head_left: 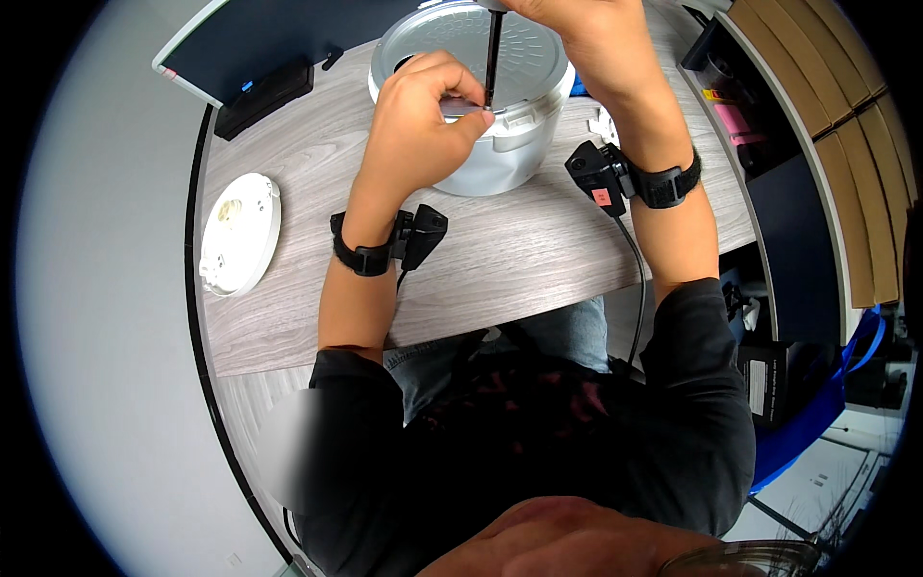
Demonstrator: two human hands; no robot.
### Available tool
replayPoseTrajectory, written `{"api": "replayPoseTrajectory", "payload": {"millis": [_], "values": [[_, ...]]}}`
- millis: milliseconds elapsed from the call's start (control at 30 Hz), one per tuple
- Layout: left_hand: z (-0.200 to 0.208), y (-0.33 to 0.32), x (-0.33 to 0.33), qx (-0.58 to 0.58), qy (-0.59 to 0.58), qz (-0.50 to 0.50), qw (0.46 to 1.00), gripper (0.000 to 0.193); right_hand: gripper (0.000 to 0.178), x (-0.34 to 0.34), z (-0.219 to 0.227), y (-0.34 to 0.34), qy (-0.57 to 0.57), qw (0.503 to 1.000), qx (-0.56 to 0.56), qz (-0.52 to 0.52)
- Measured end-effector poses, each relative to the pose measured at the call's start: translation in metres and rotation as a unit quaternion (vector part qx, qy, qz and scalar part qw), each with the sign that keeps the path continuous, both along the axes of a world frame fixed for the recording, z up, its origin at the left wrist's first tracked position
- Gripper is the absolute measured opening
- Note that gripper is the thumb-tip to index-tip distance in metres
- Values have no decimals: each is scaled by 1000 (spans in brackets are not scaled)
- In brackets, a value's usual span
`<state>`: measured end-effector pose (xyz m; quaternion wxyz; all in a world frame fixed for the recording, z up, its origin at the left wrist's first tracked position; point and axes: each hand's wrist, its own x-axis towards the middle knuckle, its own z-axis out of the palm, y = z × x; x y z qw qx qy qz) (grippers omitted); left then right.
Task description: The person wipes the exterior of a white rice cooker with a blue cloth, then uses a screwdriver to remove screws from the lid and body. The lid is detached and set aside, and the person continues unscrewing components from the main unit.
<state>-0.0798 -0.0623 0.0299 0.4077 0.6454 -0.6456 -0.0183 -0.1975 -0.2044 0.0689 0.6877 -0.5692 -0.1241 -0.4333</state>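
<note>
A: You're seated at a grey wood-grain table [538,260], with a dark panel at its far edge and shelving off to your right.

B: And my hands?

A: Your left hand [423,115] rests on the near rim of the silver pot-shaped appliance [500,144] that stands upside down at the table's far side. Its fingers pinch a small metal piece [461,106] at that rim. Your right hand [577,38] is clenched around the top of a black screwdriver [493,53], held nearly upright, its tip meeting the metal piece beside your left fingertips.

B: Anything else nearby?

A: A round white disc-shaped part [240,233] lies well apart to your left. A flat black device [264,96] sits near the dark panel. Small white parts [604,125] lie just right of the appliance. Both wrists wear black strapped units.
</note>
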Motion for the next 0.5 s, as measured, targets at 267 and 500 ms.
{"api": "replayPoseTrajectory", "payload": {"millis": [267, 500], "values": [[-3, 2, 1, 7, -16, -4, 1000, 16, 34, -10, 7, 5, 105, 986, -86, -95], [-2, 2, -1, 7, -24, 10, 1000, 15, 37, -9, 9, 1, 154, 963, -175, -137]]}}
